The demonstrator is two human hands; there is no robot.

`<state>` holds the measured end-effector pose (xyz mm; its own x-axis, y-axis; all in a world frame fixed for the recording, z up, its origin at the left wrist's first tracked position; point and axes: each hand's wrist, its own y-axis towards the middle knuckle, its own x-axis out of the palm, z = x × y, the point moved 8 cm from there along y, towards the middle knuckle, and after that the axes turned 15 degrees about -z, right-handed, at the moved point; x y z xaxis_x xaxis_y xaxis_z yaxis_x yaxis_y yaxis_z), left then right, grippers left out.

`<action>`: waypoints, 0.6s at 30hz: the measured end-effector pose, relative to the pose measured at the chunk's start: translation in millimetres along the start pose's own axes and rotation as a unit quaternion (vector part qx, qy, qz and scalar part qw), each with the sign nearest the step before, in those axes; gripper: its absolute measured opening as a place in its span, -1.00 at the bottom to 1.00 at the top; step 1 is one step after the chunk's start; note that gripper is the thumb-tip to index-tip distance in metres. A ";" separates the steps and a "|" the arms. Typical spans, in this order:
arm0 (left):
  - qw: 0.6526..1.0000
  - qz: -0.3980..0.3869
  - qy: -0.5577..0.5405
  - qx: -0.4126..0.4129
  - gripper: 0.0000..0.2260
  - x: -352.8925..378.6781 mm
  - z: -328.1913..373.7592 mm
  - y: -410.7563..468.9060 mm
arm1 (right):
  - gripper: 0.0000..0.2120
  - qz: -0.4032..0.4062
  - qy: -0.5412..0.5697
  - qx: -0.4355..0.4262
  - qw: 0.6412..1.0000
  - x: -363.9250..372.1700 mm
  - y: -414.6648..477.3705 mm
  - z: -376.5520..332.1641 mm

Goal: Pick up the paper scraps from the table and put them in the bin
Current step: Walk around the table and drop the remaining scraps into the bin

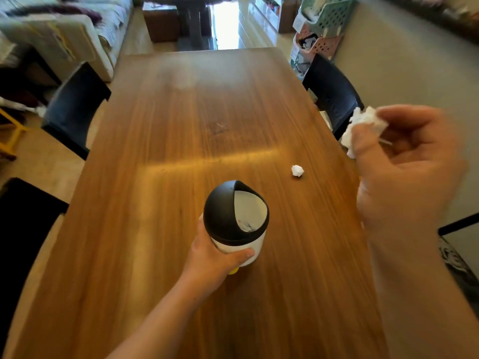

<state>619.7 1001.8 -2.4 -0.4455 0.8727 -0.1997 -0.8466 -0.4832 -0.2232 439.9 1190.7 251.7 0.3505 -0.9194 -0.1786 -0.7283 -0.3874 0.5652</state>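
Note:
A small white bin [239, 243] with a black domed lid stands on the wooden table [181, 125], its lid swung open so the white inside shows with some paper at the bottom. My left hand [215, 257] grips the bin's white body from the near side. My right hand [404, 164] is raised above the table's right edge, blurred, holding a crumpled white paper scrap [363, 125] in its fingertips. A second, smaller paper ball [297, 170] lies on the table between the bin and my right hand.
Dark chairs stand at the left [75, 107] and right [334, 94] sides of the table, another at the near left [23, 224]. Stacked plastic baskets [321, 29] sit by the wall at the back right. A sofa [85, 35] is at the back left.

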 end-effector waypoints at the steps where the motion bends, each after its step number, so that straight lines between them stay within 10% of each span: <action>1: 1.000 -0.002 -0.002 0.004 0.18 -2.5 1.8 0.5 | -0.81 -0.038 -0.010 0.021 0.999 18.2 -7.0 4.3; 5: 1.000 -0.003 -0.001 0.009 0.14 -5.1 7.0 5.9 | -0.62 -0.343 -0.074 0.193 0.916 101.3 -61.2 64.1; 12: 1.000 0.010 -0.003 -0.005 0.10 5.1 0.3 25.6 | -0.79 -0.233 -0.063 0.263 0.934 56.5 -45.2 144.7; 18: 1.000 0.016 -0.013 -0.007 0.05 18.0 0.0 52.3 | -0.74 -0.295 -0.159 0.364 0.869 46.9 -26.9 258.6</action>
<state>567.4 992.2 -17.6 -0.4794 0.8586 -0.1819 -0.8282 -0.5111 -0.2300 323.6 1140.4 19.9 0.6931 -0.4731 -0.5439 -0.6973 -0.6314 -0.3393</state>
